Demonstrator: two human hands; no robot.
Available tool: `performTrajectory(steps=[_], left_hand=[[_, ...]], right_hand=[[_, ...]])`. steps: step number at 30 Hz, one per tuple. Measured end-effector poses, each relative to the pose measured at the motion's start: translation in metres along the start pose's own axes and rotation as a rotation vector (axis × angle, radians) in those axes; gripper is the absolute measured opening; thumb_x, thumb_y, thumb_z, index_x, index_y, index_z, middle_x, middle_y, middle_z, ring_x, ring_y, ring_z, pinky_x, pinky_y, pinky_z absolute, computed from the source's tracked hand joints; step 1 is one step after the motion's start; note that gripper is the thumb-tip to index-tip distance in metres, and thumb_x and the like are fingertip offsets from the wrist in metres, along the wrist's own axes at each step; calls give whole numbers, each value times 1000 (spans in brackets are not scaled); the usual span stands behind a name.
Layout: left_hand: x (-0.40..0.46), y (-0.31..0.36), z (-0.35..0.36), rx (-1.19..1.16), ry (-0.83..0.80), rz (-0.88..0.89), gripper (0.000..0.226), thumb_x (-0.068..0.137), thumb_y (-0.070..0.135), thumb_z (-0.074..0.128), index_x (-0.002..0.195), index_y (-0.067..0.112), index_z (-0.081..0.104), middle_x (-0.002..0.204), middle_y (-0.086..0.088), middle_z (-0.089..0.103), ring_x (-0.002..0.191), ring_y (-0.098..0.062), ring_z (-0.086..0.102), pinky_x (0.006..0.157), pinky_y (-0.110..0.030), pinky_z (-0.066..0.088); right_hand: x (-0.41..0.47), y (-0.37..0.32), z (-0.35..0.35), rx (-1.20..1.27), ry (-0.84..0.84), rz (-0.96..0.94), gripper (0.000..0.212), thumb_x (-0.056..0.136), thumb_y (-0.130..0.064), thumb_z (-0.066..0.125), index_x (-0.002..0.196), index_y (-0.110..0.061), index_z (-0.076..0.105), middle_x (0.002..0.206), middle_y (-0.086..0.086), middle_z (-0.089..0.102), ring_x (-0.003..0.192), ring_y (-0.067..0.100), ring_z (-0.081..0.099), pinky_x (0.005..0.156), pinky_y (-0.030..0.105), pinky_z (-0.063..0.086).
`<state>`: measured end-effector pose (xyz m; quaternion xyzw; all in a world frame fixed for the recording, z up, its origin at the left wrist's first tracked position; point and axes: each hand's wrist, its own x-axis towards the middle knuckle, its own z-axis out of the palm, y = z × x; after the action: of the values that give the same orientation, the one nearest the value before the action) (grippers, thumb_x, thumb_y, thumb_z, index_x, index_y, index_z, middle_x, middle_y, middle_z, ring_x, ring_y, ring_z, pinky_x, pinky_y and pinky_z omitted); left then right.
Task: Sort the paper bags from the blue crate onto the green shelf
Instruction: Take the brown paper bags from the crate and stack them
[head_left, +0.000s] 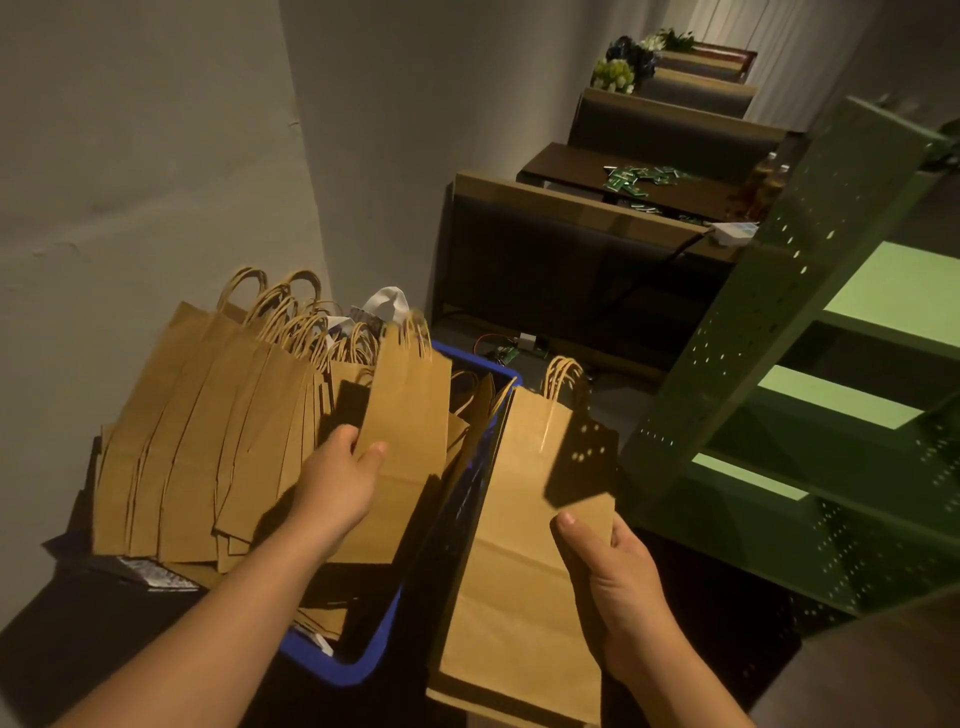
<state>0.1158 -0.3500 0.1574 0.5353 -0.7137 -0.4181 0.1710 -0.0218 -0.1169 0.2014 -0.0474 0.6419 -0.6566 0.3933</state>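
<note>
Two bare forearms reach forward from the bottom of the view, each hand busy with a flat brown paper bag. On the right, the right hand has its fingers curled behind the edge of a large bag, thumb on the front, holding it upright just outside the blue crate and beside the green shelf — probably so it can go straight across. Meanwhile the left hand pinches a smaller bag near its lower edge, thumb on the face and fingers tucked behind, lifting it above the crate. A thick fan of bags leans over the crate's left side, handles up, toward the grey wall; most of the stock seems unsorted. Pale green shelf boards show no bags in the part visible. Beyond stand dark benches and a table scattered with small green packets. Taking one bag per hand suggests a sort by size, though that is a reading, not a certainty.
</note>
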Motion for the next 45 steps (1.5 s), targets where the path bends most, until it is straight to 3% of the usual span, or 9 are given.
performTrajectory(steps=[4, 8, 14, 18, 22, 26, 30, 37, 45], left_hand=[[-13, 27, -33, -102, 42, 85, 63, 103, 46, 54, 157, 22, 33, 156, -8, 47, 144, -32, 44, 113, -52, 43], [-29, 50, -55, -431, -44, 95, 30, 95, 52, 64, 123, 50, 56, 123, 5, 73, 116, -25, 69, 96, -58, 55], [-58, 64, -35, -411, -212, 118, 17, 101, 18, 62, 112, 30, 64, 102, 2, 78, 95, -19, 76, 90, -53, 60], [-70, 58, -22, -496, -327, 77, 48, 98, 12, 66, 138, 37, 51, 126, -1, 71, 116, -25, 69, 98, -58, 56], [-82, 61, -9, -531, -313, 106, 74, 95, 50, 59, 160, 40, 23, 159, 7, 41, 147, -25, 40, 116, -57, 41], [-89, 61, 2, -511, -333, 72, 94, 77, 85, 47, 158, 41, 27, 156, 7, 48, 145, -25, 43, 116, -56, 40], [-101, 65, 11, -574, -394, 38, 82, 88, 66, 37, 162, 34, 22, 163, 5, 37, 151, -20, 31, 120, -39, 27], [-105, 57, 16, -676, -497, -22, 132, 56, 81, 74, 163, 36, 13, 166, 0, 33, 149, -24, 36, 119, -55, 36], [-108, 56, 29, -359, -398, 85, 84, 97, 52, 60, 163, 34, 11, 168, 5, 27, 155, -22, 25, 122, -47, 30]], right_hand=[[-3, -16, 7, 20, -65, -71, 36, 85, -22, 74, 120, -18, 65, 102, 4, 79, 87, 20, 77, 71, 32, 54], [-8, -37, 18, 41, -120, -187, 43, 80, -23, 76, 120, -26, 62, 105, -2, 78, 94, 18, 76, 78, 32, 54], [-8, -52, 25, -5, -117, -286, 43, 80, -25, 78, 119, -31, 61, 105, -5, 78, 96, 16, 75, 85, 36, 56], [-7, -46, 21, -58, -64, -290, 45, 80, -29, 80, 121, -32, 61, 107, -6, 77, 99, 19, 74, 86, 41, 58], [-8, -38, 16, -75, -38, -287, 44, 81, -29, 79, 121, -33, 61, 105, -8, 76, 97, 18, 73, 82, 38, 58], [-8, -30, 13, -74, -40, -264, 43, 87, -24, 76, 126, -33, 58, 111, -4, 74, 100, 20, 72, 79, 35, 56], [-7, -19, 9, -64, -48, -229, 40, 87, -24, 75, 121, -37, 58, 110, -6, 76, 99, 17, 73, 84, 37, 57], [-6, -8, 10, -171, -25, -251, 71, 83, -26, 81, 143, -31, 45, 122, -8, 69, 107, 14, 69, 95, 39, 54], [-6, -2, 10, -113, -30, -140, 38, 87, -29, 75, 122, -22, 65, 103, -5, 78, 91, 15, 75, 79, 33, 53]])
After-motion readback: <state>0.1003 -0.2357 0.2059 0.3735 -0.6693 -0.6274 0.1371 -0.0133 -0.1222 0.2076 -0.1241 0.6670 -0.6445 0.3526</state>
